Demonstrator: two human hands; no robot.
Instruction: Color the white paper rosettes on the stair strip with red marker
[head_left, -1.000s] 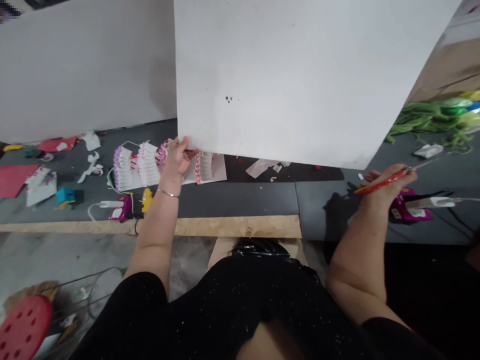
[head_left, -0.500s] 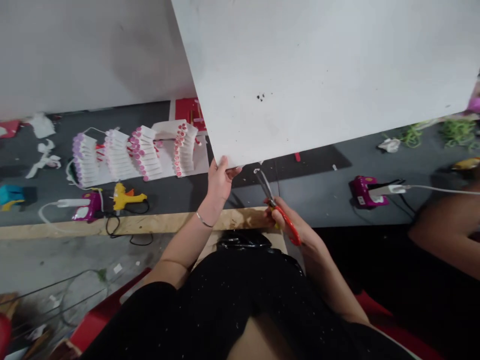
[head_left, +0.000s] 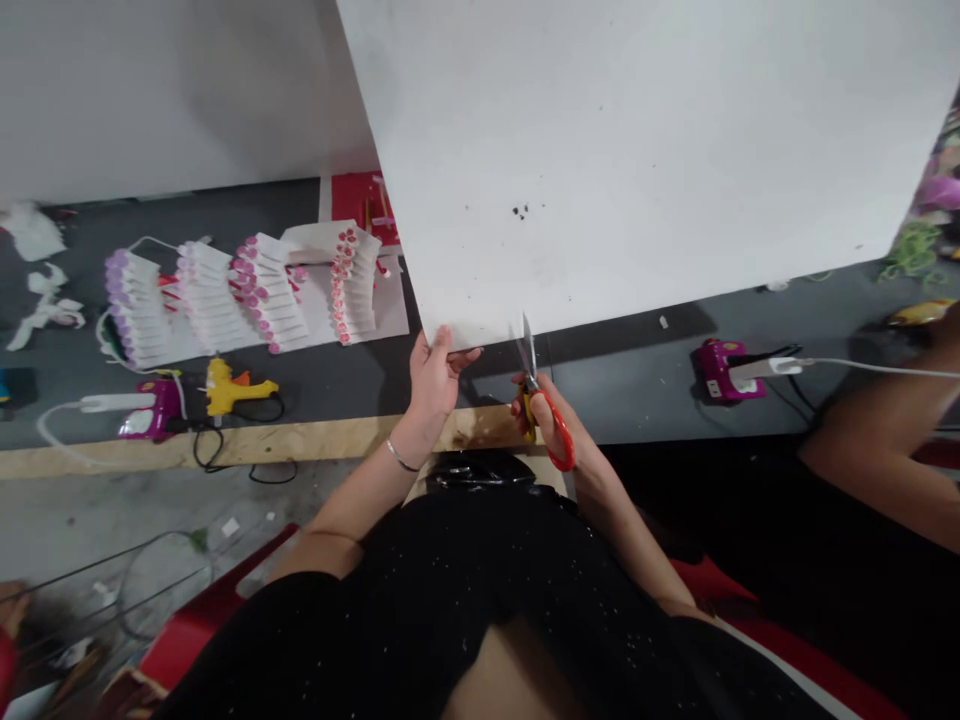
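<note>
I'm watching through the head camera, worn high and tipped forward and down. The left hand and right hand sit close, just below centre; the white board fills 12 o'clock, with the grey table out toward 3 o'clock.

So the board hangs over the counter, left hand on its bottom edge, right hand just beside it, with scissors right under that edge. Left of the hands, further back on the counter, there's a row of paper strips. A glue gun sits in front of those, and another glue gun is well off to the right. A plywood strip runs along the near side, floor below it.
</note>
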